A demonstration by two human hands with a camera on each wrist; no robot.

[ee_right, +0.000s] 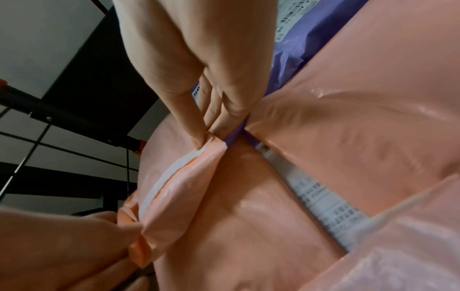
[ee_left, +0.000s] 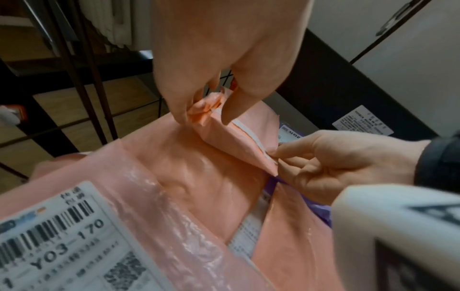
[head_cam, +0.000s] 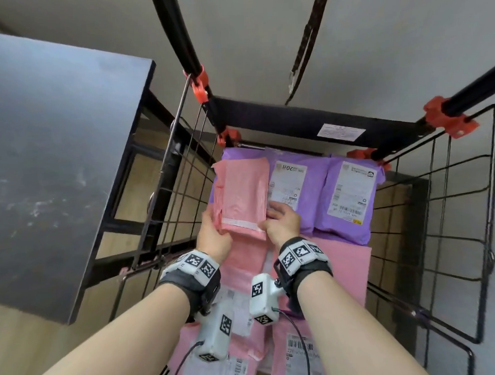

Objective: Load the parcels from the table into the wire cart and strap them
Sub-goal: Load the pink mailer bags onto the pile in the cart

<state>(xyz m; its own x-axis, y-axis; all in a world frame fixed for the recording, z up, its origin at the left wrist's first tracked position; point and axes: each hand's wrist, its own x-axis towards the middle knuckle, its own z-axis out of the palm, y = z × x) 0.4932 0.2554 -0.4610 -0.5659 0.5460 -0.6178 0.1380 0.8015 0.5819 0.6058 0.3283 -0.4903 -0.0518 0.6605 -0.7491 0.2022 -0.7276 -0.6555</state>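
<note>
Head view: pink parcel (head_cam: 242, 196) lengthwise away.

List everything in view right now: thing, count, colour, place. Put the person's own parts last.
Held pink parcel: one, pink, gripped by both hands above the far left of the cart load.
Purple parcels: at least two, purple with white labels, side by side at the far end of the cart.
Pink parcels: several, exact count unclear, pink with white labels, filling the near part of the cart.
Wire cart: one, black wire with red-orange clips, beside the table.
Table: one, dark top, left of the cart.
Strap: one, dark, lying on the floor beyond the cart.
Left hand: holds the parcel's near left corner.
Right hand: pinches the parcel's near right corner.
</note>
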